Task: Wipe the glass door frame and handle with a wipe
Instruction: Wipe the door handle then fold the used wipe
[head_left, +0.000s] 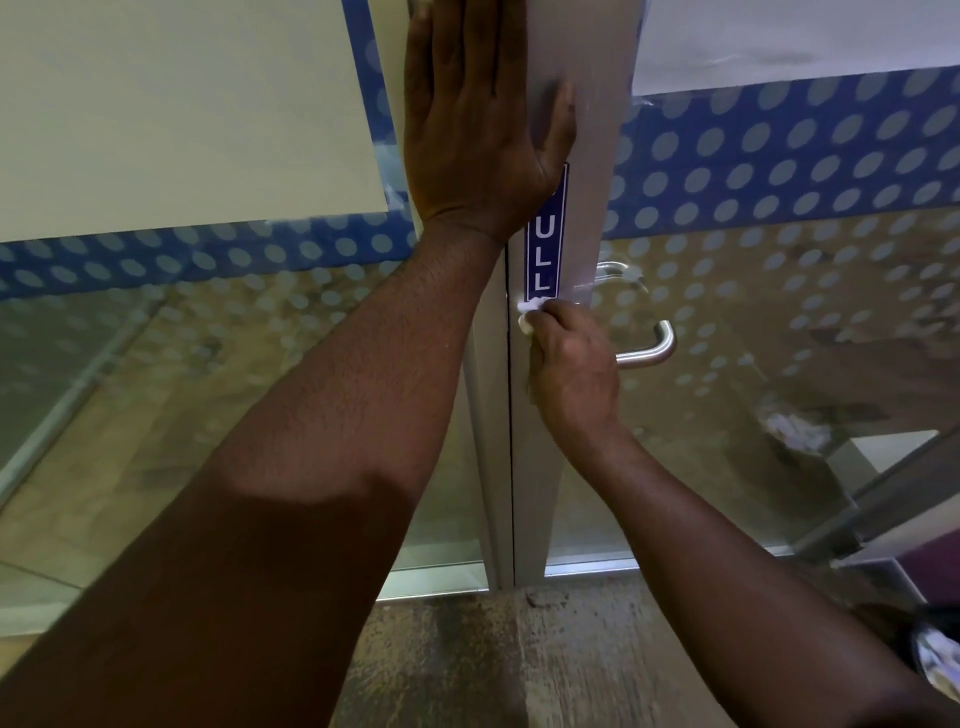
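Observation:
A grey metal door frame runs up the middle between two glass panes. My left hand lies flat and open against the frame, high up, covering the top of a blue PULL sticker. Lower down, my right hand is closed on a crumpled white wipe and presses it against the frame just below the sticker. The curved steel handle sticks out to the right of that hand, and its near end is hidden behind my fingers.
Both glass panes carry a blue band with pale dots and white paper sheets taped above. A concrete floor lies below the door's bottom rail. A dark purple object stands at the right edge.

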